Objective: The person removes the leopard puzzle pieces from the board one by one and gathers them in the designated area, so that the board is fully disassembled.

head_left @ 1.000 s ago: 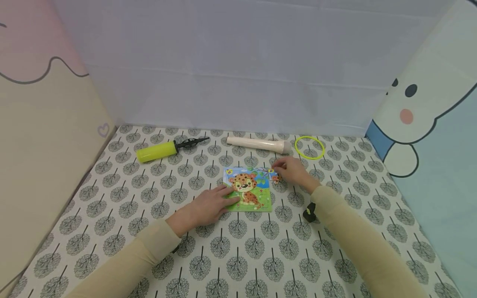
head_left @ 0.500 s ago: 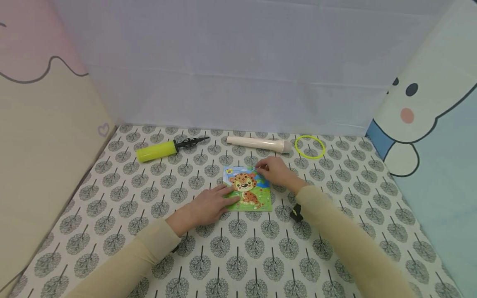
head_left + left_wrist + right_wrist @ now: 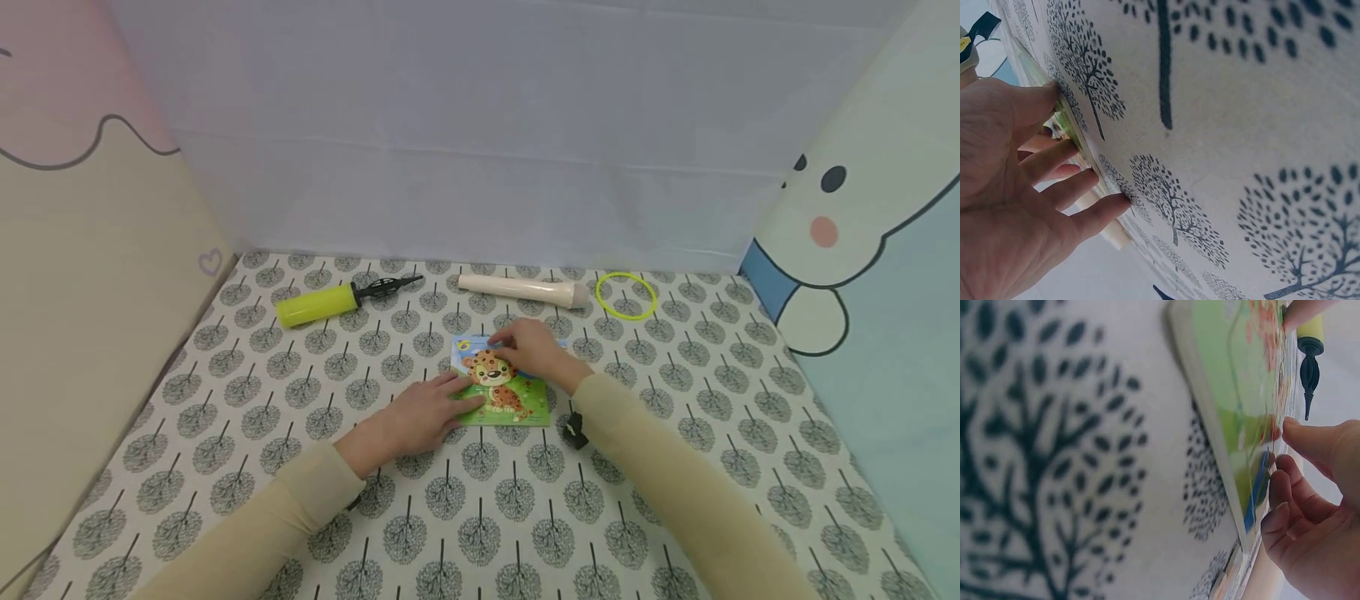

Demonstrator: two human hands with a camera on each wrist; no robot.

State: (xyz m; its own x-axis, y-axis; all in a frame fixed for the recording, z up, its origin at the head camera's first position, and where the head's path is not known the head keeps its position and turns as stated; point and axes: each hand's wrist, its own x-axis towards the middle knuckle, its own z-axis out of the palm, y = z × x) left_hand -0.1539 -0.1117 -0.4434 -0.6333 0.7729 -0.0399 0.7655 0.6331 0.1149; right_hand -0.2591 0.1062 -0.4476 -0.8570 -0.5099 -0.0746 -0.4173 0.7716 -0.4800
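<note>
A square picture board (image 3: pixel 525 408) with a spotted leopard on grass lies on the cloth in the head view. My left hand (image 3: pixel 423 417) rests on its left side with spread, relaxed fingers; in the left wrist view the thumb (image 3: pixel 1038 103) lies along the board's edge. Over the top right part my right hand (image 3: pixel 532 346) has its thumb and fingers drawn together, pinching a thin picture piece mostly hidden by the hand. A blue sliver (image 3: pixel 562 342) shows to its right. In the right wrist view, the curled fingers (image 3: pixel 1275 522) are close over the board's surface.
Behind the board lie a yellow-green hand pump (image 3: pixel 318 306) with a black nozzle, a pale microphone-shaped stick (image 3: pixel 517 287) and a yellow ring (image 3: pixel 626 296). Tree-patterned cloth (image 3: pixel 480 517) covers the table. Printed fabric walls stand at the back and sides.
My right hand has moved left from beside the board to over its top part. The small leopard picture seen at its fingertips earlier is now hidden. My left hand stays put.
</note>
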